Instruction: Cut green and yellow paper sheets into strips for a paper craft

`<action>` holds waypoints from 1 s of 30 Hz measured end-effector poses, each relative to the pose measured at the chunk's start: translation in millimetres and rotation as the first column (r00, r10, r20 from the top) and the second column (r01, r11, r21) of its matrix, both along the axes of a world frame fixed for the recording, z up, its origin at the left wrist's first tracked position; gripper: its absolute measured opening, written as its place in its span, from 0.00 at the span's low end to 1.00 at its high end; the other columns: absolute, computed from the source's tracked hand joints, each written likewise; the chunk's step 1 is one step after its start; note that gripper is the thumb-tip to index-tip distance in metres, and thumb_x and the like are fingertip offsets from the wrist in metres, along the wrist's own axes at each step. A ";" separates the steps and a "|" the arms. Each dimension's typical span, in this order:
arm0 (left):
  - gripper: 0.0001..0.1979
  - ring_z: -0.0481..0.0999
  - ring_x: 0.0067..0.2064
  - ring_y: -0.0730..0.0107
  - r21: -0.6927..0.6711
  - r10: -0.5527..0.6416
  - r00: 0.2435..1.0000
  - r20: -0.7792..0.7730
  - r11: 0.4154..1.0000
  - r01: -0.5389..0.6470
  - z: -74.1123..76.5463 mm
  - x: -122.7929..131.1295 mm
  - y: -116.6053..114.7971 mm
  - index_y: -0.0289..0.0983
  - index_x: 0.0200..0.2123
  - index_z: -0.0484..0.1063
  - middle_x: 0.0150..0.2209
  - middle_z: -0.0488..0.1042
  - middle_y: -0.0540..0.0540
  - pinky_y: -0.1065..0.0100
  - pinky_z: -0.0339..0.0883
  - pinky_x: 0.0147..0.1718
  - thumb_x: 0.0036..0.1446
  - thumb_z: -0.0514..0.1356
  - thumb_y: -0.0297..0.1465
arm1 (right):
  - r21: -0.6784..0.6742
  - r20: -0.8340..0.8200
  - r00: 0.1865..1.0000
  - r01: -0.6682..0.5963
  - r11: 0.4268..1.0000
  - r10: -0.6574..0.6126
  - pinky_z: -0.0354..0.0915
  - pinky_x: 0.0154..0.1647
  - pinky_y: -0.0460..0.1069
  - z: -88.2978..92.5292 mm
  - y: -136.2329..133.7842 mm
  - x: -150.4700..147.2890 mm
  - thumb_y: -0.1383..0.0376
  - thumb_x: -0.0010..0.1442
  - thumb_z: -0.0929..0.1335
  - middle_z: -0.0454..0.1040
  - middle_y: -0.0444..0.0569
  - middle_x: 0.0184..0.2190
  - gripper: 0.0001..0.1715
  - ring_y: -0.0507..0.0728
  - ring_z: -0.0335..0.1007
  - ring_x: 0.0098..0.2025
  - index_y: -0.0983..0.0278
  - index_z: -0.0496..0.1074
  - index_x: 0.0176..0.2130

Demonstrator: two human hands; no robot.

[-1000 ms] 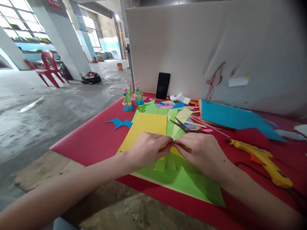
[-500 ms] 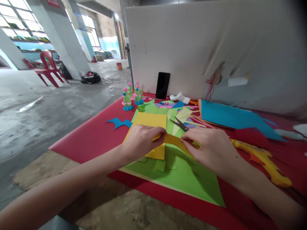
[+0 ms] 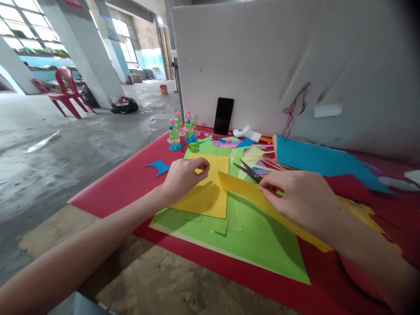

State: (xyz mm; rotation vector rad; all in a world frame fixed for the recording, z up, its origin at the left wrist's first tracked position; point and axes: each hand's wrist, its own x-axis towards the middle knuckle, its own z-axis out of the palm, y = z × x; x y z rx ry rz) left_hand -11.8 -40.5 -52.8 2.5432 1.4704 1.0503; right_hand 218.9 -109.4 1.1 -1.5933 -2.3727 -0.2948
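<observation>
My right hand (image 3: 292, 188) pinches a yellow paper strip (image 3: 244, 187) between thumb and fingers. The strip slants from its free left end, past the hand, down to the right. My left hand (image 3: 185, 175) hovers over a yellow sheet (image 3: 210, 205), its fingers loosely curled with a small gap and nothing visible in them. That sheet lies on a larger green sheet (image 3: 262, 245), with green paper pieces (image 3: 234, 218) partly under it. Just beyond my right hand lie scissors (image 3: 249, 170) with their blades apart.
Small paper plants (image 3: 175, 135) stand at the back left near a blue cutout (image 3: 158, 167). A black phone (image 3: 224, 116) leans on the white panel (image 3: 262, 57). Blue sheets (image 3: 321, 157) lie right. A yellow glue gun (image 3: 364, 214) is partly behind my right arm.
My left hand has let go of the yellow strip and moved left. My right hand has moved a little right with the strip, which now shows more of its length.
</observation>
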 end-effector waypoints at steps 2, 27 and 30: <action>0.08 0.75 0.32 0.71 0.015 -0.013 0.998 0.063 1.000 0.012 -0.6 -2.2 3.8 0.36 0.34 0.69 0.32 0.76 0.48 0.71 0.69 0.31 0.51 0.52 0.25 | 0.014 -0.006 0.999 0.051 0.999 -0.051 0.53 0.22 0.47 1.9 1.3 2.9 0.67 0.51 0.64 0.74 0.40 0.25 0.08 0.53 0.68 0.27 0.59 0.72 0.24; 0.04 0.74 0.33 0.76 0.204 -0.487 0.864 -0.127 0.840 0.504 1.9 30.2 -52.9 0.33 0.35 0.65 0.34 0.76 0.47 0.63 0.59 0.53 0.56 0.52 0.24 | -0.022 -0.076 0.977 -0.204 0.979 0.202 0.52 0.24 0.46 -17.6 -13.7 -24.2 0.67 0.55 0.61 0.72 0.43 0.24 0.10 0.52 0.66 0.28 0.62 0.69 0.25; 0.04 0.74 0.35 0.75 0.245 -0.450 0.881 -0.142 0.847 0.472 4.6 28.7 -49.2 0.32 0.35 0.66 0.34 0.76 0.47 0.65 0.61 0.51 0.56 0.52 0.24 | -0.019 -0.077 0.978 -0.194 0.981 0.192 0.53 0.25 0.46 -14.6 -14.2 -23.1 0.68 0.54 0.62 0.72 0.43 0.24 0.10 0.52 0.66 0.27 0.63 0.69 0.25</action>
